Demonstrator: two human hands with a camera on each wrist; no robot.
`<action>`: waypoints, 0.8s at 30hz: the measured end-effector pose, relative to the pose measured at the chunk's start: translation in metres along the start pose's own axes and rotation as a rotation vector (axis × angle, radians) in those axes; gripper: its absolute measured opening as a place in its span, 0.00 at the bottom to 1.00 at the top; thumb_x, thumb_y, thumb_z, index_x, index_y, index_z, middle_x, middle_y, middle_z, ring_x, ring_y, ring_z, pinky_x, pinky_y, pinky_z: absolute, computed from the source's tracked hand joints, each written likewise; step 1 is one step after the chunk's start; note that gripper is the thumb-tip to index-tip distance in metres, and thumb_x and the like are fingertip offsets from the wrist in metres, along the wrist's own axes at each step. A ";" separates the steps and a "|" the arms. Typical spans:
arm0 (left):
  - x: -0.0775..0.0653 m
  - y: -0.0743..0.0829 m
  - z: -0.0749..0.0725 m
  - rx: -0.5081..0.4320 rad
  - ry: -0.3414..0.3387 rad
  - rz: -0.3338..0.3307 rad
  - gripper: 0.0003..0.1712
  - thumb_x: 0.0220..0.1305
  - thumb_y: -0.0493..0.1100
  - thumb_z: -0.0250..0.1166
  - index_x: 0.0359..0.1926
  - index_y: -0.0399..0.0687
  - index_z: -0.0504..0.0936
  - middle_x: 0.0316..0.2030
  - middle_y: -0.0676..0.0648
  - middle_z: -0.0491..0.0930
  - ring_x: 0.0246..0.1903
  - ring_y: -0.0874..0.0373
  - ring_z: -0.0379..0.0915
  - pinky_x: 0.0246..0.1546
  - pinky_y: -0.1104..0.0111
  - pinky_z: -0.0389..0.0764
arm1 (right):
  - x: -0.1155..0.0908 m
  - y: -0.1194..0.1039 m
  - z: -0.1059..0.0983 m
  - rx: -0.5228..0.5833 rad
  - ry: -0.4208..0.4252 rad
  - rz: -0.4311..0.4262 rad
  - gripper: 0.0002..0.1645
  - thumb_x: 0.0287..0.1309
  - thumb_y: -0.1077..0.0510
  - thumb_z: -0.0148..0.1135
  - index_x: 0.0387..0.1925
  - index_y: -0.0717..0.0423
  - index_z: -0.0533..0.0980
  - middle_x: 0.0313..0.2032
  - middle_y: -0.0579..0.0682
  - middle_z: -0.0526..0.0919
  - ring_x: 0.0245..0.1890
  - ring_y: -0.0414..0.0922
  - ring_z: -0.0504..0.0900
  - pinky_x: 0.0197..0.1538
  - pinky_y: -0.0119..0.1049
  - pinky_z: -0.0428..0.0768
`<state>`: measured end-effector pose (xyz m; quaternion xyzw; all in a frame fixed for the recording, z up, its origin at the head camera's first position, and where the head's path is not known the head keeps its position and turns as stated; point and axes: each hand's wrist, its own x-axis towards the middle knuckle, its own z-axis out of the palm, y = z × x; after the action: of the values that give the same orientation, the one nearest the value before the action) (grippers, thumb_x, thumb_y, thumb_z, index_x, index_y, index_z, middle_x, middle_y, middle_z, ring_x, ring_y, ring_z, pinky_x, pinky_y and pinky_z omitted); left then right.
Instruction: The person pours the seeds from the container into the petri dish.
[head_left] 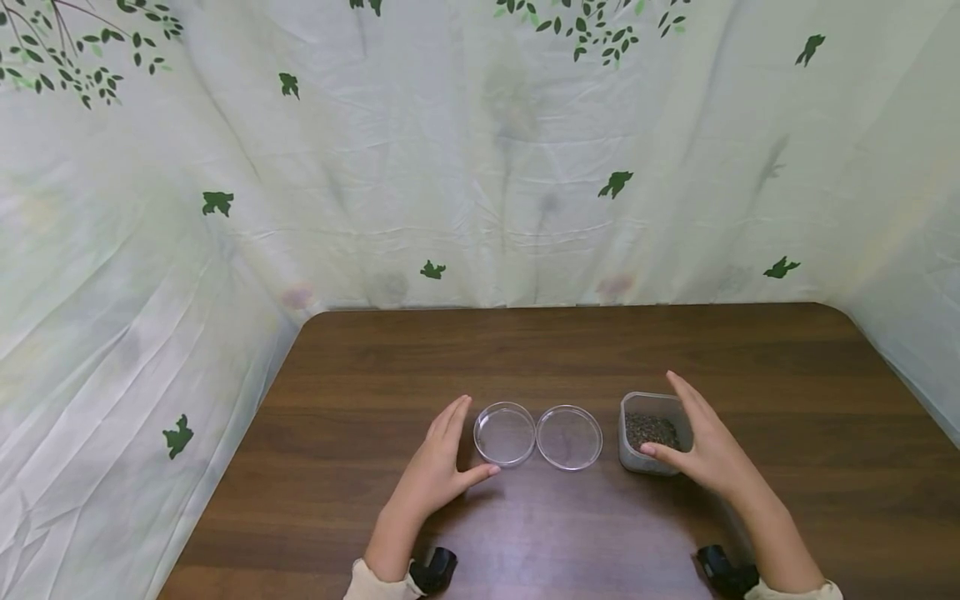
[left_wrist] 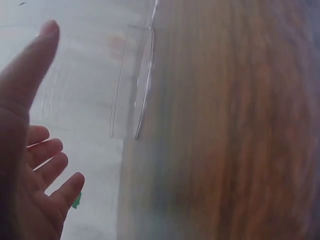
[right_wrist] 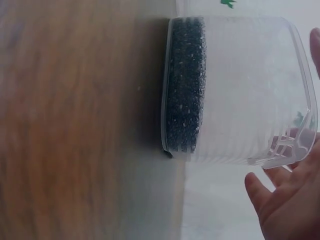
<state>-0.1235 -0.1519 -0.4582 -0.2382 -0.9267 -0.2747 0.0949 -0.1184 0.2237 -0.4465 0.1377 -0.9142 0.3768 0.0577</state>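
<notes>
Two shallow clear round dishes, like petri dish halves, lie side by side on the table: the left dish (head_left: 505, 436) and the right dish (head_left: 570, 439). My left hand (head_left: 437, 473) is at the left dish's left side, thumb and fingers spread apart, holding nothing. To the right stands a clear plastic tub (right_wrist: 245, 90) with dark, gravel-like grains (right_wrist: 186, 85) filling its lower part. Around its right side reaches my right hand (head_left: 711, 457), fingers beyond the tub and thumb over its near edge in the head view. Those fingers are spread, not curled round the tub.
The brown wooden table (head_left: 420, 354) has rounded far corners. Behind it and along the sides hangs a pale curtain (head_left: 450, 167) with green leaf and bird prints. Each wrist wears a black camera, one at the left (head_left: 435, 570) and one at the right (head_left: 724, 570).
</notes>
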 end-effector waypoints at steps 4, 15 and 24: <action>-0.001 -0.003 0.004 -0.032 -0.015 -0.037 0.57 0.45 0.70 0.60 0.67 0.42 0.50 0.64 0.41 0.55 0.63 0.51 0.47 0.60 0.58 0.56 | -0.001 0.003 0.002 0.016 0.015 0.014 0.62 0.40 0.45 0.71 0.69 0.41 0.40 0.66 0.59 0.48 0.62 0.63 0.50 0.50 0.66 0.56; -0.001 -0.010 0.014 -0.130 -0.049 -0.105 0.57 0.43 0.66 0.66 0.66 0.38 0.54 0.63 0.41 0.57 0.62 0.49 0.51 0.58 0.55 0.58 | -0.006 0.006 0.006 0.079 0.028 0.050 0.62 0.38 0.49 0.73 0.69 0.44 0.43 0.65 0.61 0.50 0.61 0.66 0.51 0.49 0.68 0.56; -0.001 -0.012 0.023 -0.164 -0.034 -0.104 0.54 0.43 0.59 0.70 0.64 0.34 0.57 0.61 0.37 0.59 0.60 0.46 0.53 0.57 0.54 0.59 | -0.006 0.013 0.011 0.184 0.056 0.030 0.64 0.35 0.53 0.75 0.69 0.49 0.44 0.64 0.61 0.53 0.61 0.63 0.51 0.54 0.65 0.53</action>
<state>-0.1299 -0.1483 -0.4833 -0.2011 -0.9137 -0.3502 0.0450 -0.1165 0.2257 -0.4643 0.1180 -0.8757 0.4637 0.0645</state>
